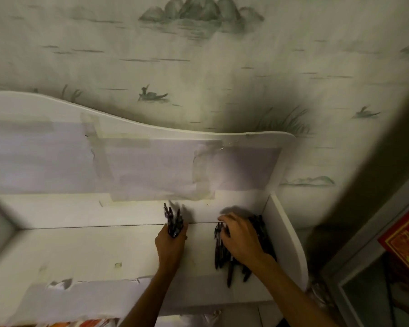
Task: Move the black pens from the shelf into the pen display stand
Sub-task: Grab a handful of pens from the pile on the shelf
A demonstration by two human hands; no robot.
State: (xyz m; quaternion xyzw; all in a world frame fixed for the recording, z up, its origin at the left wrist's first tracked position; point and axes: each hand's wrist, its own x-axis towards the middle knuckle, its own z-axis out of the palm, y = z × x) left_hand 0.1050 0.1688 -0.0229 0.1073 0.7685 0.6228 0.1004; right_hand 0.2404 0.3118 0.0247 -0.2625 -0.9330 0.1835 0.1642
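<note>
Black pens [173, 223], a bunch upright in my left hand [170, 244] mid-shelf [80, 251]. Right hand [242, 239] curls over the pen pile [257, 234] at the shelf's right back corner, pinching one.

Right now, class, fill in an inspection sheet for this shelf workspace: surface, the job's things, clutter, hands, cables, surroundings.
Surface: white shelf with taped paper patches on its back panel.
Job's things: pile of black pens lying in the shelf's right corner; a bundle of pens standing upright in the fist. Display stand not in view.
Clutter: torn paper along the shelf's front edge.
Hands: left hand grips the bundle; right hand rests on the pile, fingers curled into it.
Cables: nothing seen.
Surroundings: landscape wallpaper behind; red box at right.
</note>
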